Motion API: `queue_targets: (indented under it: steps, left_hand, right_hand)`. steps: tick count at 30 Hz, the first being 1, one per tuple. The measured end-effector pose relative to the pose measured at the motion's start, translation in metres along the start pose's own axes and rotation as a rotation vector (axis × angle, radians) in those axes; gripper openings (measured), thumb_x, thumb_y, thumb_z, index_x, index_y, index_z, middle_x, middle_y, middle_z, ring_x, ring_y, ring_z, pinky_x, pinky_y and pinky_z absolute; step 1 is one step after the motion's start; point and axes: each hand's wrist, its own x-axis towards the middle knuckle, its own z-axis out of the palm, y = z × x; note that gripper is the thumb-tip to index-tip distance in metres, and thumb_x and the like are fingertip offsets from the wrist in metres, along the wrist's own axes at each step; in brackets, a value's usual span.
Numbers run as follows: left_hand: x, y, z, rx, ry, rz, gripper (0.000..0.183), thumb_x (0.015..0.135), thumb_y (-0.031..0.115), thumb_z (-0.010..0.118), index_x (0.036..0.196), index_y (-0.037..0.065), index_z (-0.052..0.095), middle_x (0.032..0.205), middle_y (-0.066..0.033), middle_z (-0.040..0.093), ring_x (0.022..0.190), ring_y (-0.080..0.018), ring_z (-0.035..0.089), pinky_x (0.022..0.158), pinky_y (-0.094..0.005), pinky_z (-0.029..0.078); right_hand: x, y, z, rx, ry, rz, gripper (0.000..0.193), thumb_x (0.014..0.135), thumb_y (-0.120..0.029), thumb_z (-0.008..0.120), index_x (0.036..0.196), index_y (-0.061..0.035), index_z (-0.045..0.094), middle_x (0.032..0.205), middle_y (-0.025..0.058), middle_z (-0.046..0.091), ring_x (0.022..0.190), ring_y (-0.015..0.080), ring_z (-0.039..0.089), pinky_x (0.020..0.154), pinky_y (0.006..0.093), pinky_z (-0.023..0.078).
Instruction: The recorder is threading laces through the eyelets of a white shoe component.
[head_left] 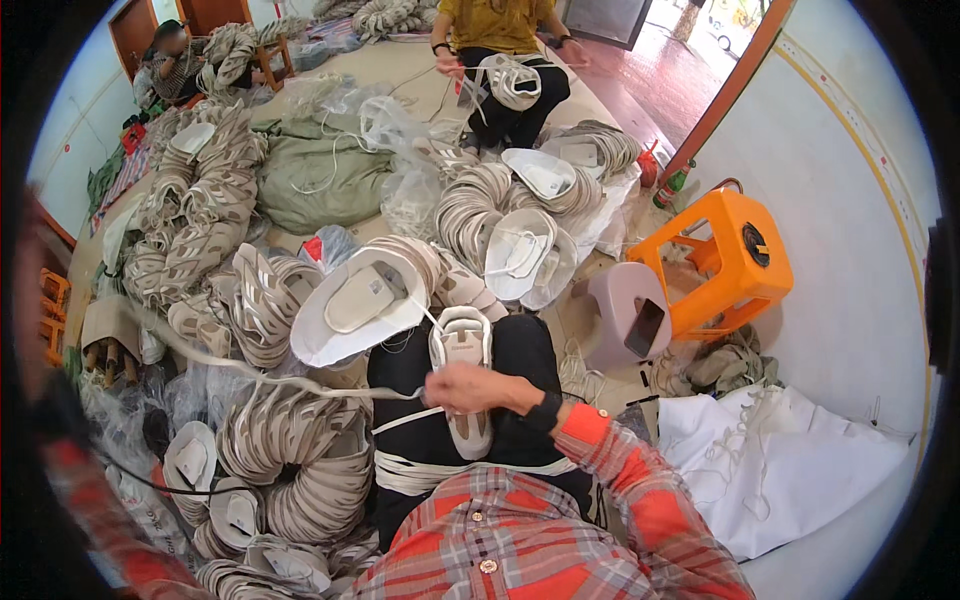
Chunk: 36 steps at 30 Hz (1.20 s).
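1. The piles of shoe uppers (205,215) are the largest thing here: beige and white, pressed together in curved rows and rings, on the left and in front of the person.
2. A white cloth (790,460) lies in folds at the right, near the wall (870,240).
3. Across, a co-worker in a yellow top (490,28) sits with another upper (515,85) on the lap.
4. A green sack (325,190) lies on the floor, with clear plastic bags (410,205) beside it.
5. The orange stool (715,240) stands at the right; the lower lilac stool (605,310) is just beside it.
6. The shoe upper (460,348) in work rests on the person's dark trousers, between the thighs, its opening turned away from the body.
7. The right hand (470,388) is narrow, its fingers closed on the middle of this upper.
8. The left hand (38,290) is at the far left rim, dark and blurred; I cannot tell its grip.
9. A bundle of laces (430,475) lies across the lap.
10. One pale lace (300,382) runs from the left side to the right fingertips.
11. A dark phone (645,328) lies upon the lilac stool.
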Motion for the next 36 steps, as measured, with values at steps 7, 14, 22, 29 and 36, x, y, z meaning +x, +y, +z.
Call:
queue_targets:
  steps: [7,14,22,29,36]
  left_hand:
    - [-0.083,0.366,0.300,-0.439,-0.920,-0.035,0.016,0.076,0.020,0.061,0.087,0.007,0.062,0.090,-0.0101,0.054,0.085,-0.0292,0.049,0.075,-0.0380,0.039]
    - [-0.092,0.357,0.295,-0.615,-0.925,0.007,0.015,0.081,0.019,0.054,0.076,0.006,0.056,0.077,-0.0097,0.052,0.075,-0.0280,0.050,0.065,-0.0409,0.038]
    - [-0.067,0.247,0.174,-1.179,-1.420,-0.738,0.017,0.090,0.013,0.050,0.094,0.001,0.061,0.074,-0.0019,0.059,0.068,-0.0085,0.054,0.061,-0.0232,0.043]
    - [-0.195,0.148,0.093,-0.693,-1.291,-1.001,0.016,0.087,0.015,0.052,0.084,0.003,0.062,0.065,-0.0036,0.058,0.061,-0.0114,0.056,0.056,-0.0257,0.043]
    - [-0.295,0.111,0.077,0.529,-0.901,-0.518,0.015,0.074,0.012,0.052,0.080,0.004,0.064,0.073,-0.0176,0.060,0.070,-0.0353,0.058,0.063,-0.0429,0.045]
  right_hand:
    - [0.046,-0.041,-0.030,0.562,0.277,0.140,0.022,0.090,-0.018,0.048,0.085,0.0020,0.057,0.063,0.0030,0.058,0.048,0.0085,0.055,0.042,0.0210,0.044]
    - [0.009,-0.029,-0.051,-0.008,0.655,0.142,0.021,0.088,-0.017,0.051,0.096,0.0013,0.055,0.075,0.0114,0.060,0.069,0.0145,0.061,0.059,0.0262,0.049]
    - [-0.010,-0.064,0.010,0.296,0.104,0.005,0.025,0.078,-0.023,0.067,0.065,-0.0029,0.060,0.052,-0.0040,0.048,0.050,0.0033,0.043,0.046,0.0225,0.034]
    - [-0.080,0.024,-0.047,0.366,0.450,0.235,0.018,0.070,-0.012,0.068,0.057,-0.0031,0.059,0.048,-0.0007,0.050,0.041,0.0055,0.044,0.038,0.0203,0.030]
    - [-0.097,0.005,-0.041,0.312,0.248,0.266,0.007,0.069,-0.008,0.068,0.064,-0.0027,0.066,0.053,0.0027,0.059,0.049,0.0066,0.053,0.045,0.0199,0.038]
